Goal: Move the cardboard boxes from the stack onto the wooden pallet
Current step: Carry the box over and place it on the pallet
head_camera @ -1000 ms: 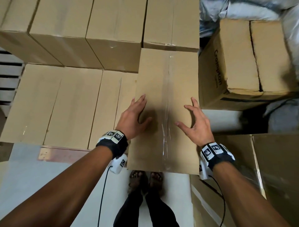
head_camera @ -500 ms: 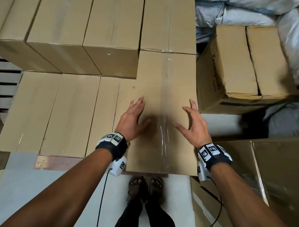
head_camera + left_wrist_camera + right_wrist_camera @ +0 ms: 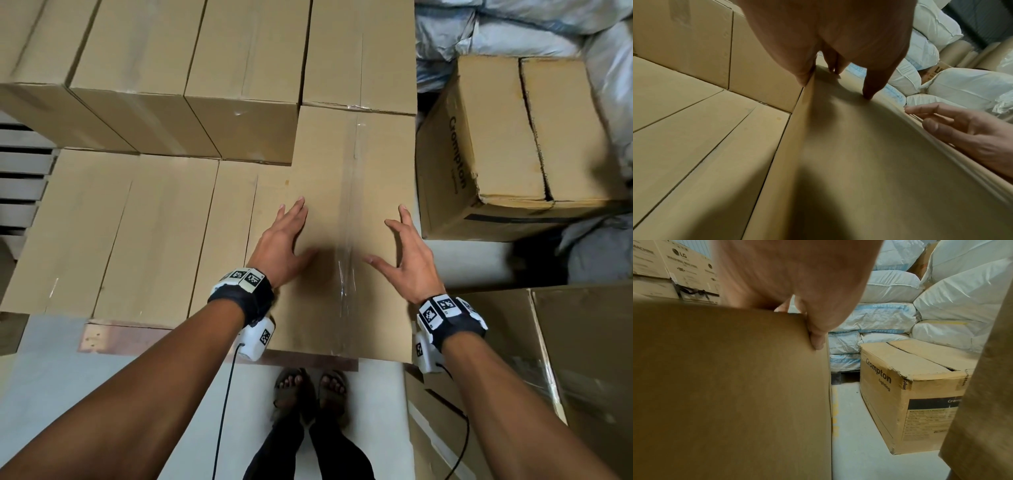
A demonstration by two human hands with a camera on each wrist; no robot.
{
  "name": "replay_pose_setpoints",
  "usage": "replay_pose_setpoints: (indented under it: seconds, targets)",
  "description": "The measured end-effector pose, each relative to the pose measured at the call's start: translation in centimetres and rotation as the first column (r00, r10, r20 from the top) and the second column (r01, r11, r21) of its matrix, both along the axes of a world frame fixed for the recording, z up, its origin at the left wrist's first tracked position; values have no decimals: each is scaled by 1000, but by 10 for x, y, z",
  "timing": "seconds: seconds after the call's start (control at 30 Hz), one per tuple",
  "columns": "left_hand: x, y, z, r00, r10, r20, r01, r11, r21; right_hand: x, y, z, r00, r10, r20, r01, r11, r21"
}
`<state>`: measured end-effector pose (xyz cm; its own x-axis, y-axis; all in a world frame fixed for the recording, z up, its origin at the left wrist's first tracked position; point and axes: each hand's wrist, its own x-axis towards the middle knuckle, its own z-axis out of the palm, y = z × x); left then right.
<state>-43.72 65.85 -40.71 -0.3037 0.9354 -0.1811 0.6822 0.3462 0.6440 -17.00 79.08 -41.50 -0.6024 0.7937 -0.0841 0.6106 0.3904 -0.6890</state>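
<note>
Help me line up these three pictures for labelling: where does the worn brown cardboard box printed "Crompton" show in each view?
Head: the worn brown cardboard box printed "Crompton" sits upper right, on the pale floor.
Left wrist: not in it.
Right wrist: it stands right of centre, in front of white sacks.
Shared landmark: the tall plain cardboard box under both hands, lower left in the right wrist view.

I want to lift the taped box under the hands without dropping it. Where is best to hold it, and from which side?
Probably by its two long side faces, one hand from each side. The taped box stands higher than the boxes to its left, so the left hand has an exposed wall; the right hand already touches its free right edge.
</note>
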Motion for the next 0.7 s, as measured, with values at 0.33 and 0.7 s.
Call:
replay_pose_setpoints:
  seconds: [0.33, 0.7]
  targets:
    - [-7, 9, 13, 999, -50, -12, 48, 991, -127, 1, 9, 11, 998, 42, 48, -42, 999, -9]
    - [-9, -4, 31, 987, -158, 19, 158, 961, -228, -3, 0, 27, 985, 42, 165, -40, 999, -16]
